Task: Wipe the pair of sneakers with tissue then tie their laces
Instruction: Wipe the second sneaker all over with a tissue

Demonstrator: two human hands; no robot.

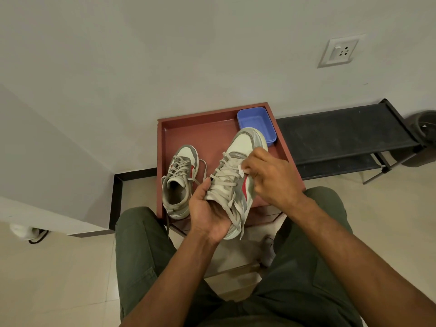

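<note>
One sneaker (238, 178) is being held up over the red tray (200, 135), which is sitting on the desk. It is being gripped near the heel by the left hand (208, 213), with the fingers curled under the sole. A small white tissue (243, 169) is being pinched in the right hand (271, 178) and pressed on the side of the shoe by the laces (224, 178). The other sneaker (179, 180) is being left flat in the tray, with its laces loose. The shoe is probably light and stiff at the sole, so the heel is likely a good place to hold. The tissue is soft and may be torn easily. A blue tub (257, 125) is being kept in the far corner of the tray, and nothing is seen inside it.
</note>
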